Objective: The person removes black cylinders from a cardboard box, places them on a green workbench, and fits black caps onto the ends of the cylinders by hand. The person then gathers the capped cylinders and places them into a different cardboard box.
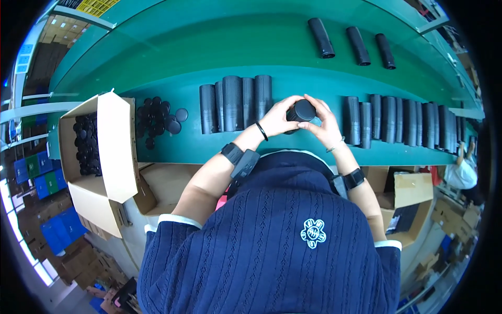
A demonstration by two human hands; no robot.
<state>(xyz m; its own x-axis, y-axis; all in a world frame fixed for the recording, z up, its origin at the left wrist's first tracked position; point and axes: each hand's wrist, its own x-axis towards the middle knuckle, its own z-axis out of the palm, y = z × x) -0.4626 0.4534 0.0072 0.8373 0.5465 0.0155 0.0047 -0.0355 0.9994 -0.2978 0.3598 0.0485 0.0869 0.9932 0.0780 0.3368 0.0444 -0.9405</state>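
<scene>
Between my two hands, over the front part of the green table, a black ribbed tube stands with its round black cap facing up. My left hand wraps its fingers and thumb around the tube's left side. From the right, my right hand grips the same piece, its thumb and fingers at the cap's edge. The tube's lower part is mostly hidden by the hands. Just left of them is a group of black ribbed tubes side by side. Loose black round caps lie in a pile farther left.
A long row of black tubes runs along the right. Three more tubes lie on the far green belt. At the left stands an open carton of black caps. Another open carton sits below the right edge, near another person.
</scene>
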